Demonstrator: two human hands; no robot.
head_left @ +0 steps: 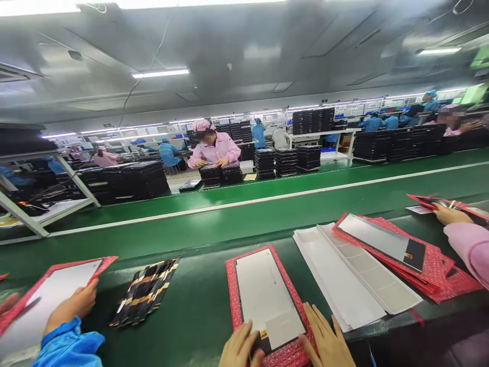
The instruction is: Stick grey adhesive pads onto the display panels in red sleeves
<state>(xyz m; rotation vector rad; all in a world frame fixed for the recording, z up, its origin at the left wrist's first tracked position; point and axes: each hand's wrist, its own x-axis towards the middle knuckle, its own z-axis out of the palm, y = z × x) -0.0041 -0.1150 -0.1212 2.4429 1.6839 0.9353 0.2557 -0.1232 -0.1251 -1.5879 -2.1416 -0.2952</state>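
Note:
In front of me a silver-backed display panel [263, 285] lies on a stack of red bubble-wrap sleeves [234, 285]. A pale rectangular sheet or label [284, 329] covers the panel's lower right part, beside a small orange flex connector [264, 334]. My left hand [240, 346] rests at the panel's lower left corner, fingers stretched out. With fingers spread, my right hand [326, 339] lies along the right edge of the panel and the red wrap. Both wrists are cut off by the frame's bottom edge.
White sheets [340, 280] and another panel on red wrap [382, 242] lie right. Dark strips [147, 293] lie left. A blue-sleeved co-worker's hand [78, 300] holds a wrapped panel; a pink-sleeved co-worker's hand [453, 214] is at far right. Black stacks [210, 176] stand across the green bench.

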